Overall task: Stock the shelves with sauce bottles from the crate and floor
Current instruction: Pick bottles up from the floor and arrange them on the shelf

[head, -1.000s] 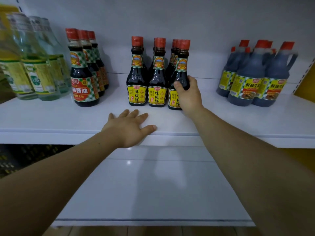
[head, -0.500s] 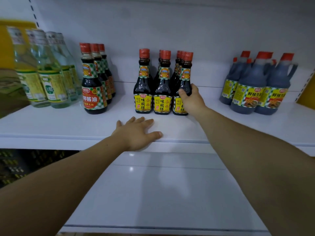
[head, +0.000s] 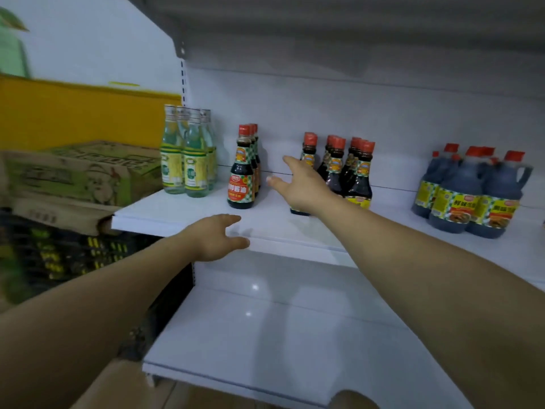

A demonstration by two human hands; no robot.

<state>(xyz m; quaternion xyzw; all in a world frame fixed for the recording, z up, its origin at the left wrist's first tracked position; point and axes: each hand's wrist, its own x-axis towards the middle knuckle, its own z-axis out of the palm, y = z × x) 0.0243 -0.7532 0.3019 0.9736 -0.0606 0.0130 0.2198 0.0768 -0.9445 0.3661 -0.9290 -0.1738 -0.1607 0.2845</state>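
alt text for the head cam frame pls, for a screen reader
Two bare hands reach over a white shelf: the open right hand in front of red-capped dark sauce bottles, the left hand at the shelf's front edge. Clear bottles stand left, dark jugs right; neither hand holds anything.

Shelf (head: 182, 215): white, glossy. Sauce bottles (head: 358, 175): dark brown, red caps, yellow labels. Checked-label bottle (head: 241, 180): dark, red cap, green-and-white check label with a red panel. Clear bottles (head: 193, 160): pale green tint, yellow-green labels. Jugs (head: 469, 193): dark blue-black, red caps, yellow labels. Cardboard box (head: 79, 172): brown with green print. Side panel (head: 73, 113): yellow.
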